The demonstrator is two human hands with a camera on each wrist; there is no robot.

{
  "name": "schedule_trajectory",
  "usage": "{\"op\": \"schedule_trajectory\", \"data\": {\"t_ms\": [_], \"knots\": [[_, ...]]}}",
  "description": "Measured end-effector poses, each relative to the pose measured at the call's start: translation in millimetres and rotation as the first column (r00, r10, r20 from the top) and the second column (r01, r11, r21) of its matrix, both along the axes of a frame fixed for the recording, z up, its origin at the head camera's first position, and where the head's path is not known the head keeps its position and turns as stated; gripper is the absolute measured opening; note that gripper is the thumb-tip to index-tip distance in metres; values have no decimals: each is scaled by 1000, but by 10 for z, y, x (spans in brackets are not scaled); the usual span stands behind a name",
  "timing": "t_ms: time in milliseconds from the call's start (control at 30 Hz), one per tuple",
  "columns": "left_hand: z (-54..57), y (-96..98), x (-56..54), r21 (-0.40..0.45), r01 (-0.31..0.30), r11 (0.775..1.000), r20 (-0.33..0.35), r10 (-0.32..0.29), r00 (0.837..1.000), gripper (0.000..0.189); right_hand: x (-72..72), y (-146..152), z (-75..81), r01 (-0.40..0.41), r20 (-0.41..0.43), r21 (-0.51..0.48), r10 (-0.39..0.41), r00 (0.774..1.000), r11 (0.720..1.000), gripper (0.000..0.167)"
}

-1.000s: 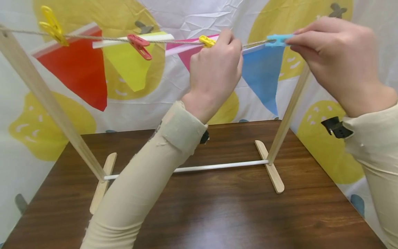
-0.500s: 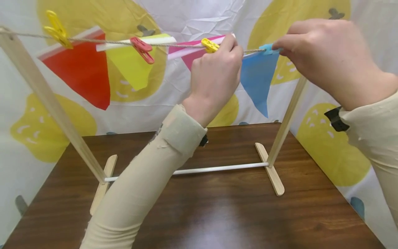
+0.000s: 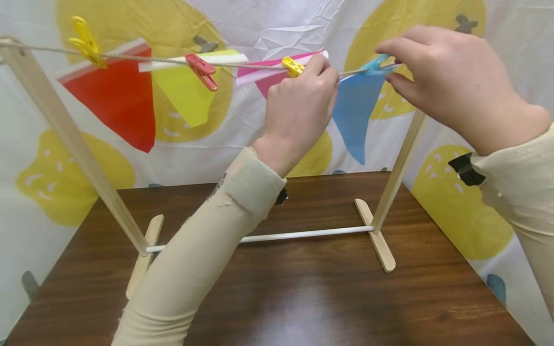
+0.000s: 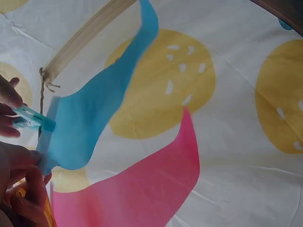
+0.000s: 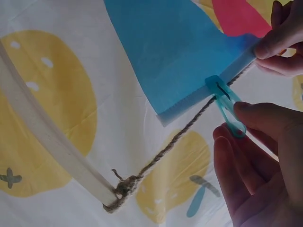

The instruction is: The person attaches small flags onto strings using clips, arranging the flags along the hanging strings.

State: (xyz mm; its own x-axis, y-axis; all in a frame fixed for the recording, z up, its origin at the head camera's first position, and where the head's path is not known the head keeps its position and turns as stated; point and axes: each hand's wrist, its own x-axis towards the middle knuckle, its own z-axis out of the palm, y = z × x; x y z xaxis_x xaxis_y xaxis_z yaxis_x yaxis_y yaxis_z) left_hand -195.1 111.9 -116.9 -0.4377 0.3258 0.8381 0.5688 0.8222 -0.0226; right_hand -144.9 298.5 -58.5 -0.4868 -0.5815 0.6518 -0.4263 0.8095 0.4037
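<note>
A blue pennant [image 3: 356, 113] hangs at the right end of a twine line [image 5: 175, 139], its pale top edge along the twine. My left hand [image 3: 298, 108] pinches that edge at its left corner, beside a yellow clothespin [image 3: 293, 67] on the pink pennant [image 4: 128, 189]. Near the blue pennant's right part, a light-blue clothespin [image 5: 215, 85] sits clamped over edge and twine. Around its handle end is my right hand [image 3: 459, 84], thumb and forefinger spread apart; in the right wrist view the thumb [image 5: 251, 113] lies close against the handle.
Further left hang a yellow pennant [image 3: 183, 93] under a red clothespin [image 3: 201, 71] and a red pennant [image 3: 114, 101] under another yellow clothespin [image 3: 88, 42]. Wooden posts [image 3: 78, 144] joined by a white rod [image 3: 307, 234] stand on the brown table [image 3: 311, 293].
My right thumb and forefinger have parted from their pinch on the light-blue clothespin. That clothespin and the blue pennant have shifted slightly left. My left hand stays almost where it was.
</note>
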Motion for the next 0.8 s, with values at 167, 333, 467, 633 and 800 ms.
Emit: {"op": "schedule_trajectory", "data": {"t_ms": [167, 333, 467, 633, 800], "knots": [[7, -13, -13, 45, 33, 998, -1, -33, 999, 27, -21, 14, -4, -9, -9, -12, 9, 1000, 1000, 32], [1, -30, -16, 49, 63, 997, 22, -64, 998, 26, -18, 29, -23, -9, -13, -43, 8, 1000, 999, 32], [-9, -46, -18, 50, 86, 995, 12, -86, 996, 26, -8, 39, -46, 10, -22, -71, -12, 1000, 997, 32], [-30, -57, -24, 36, 98, 995, -3, -98, 995, 31, -4, 47, -81, 29, -49, -103, -34, 998, 994, 31], [-51, -69, -20, 24, 116, 993, -20, -115, 993, 33, 0, 64, -109, 36, -72, -111, -45, 996, 993, 34]]}}
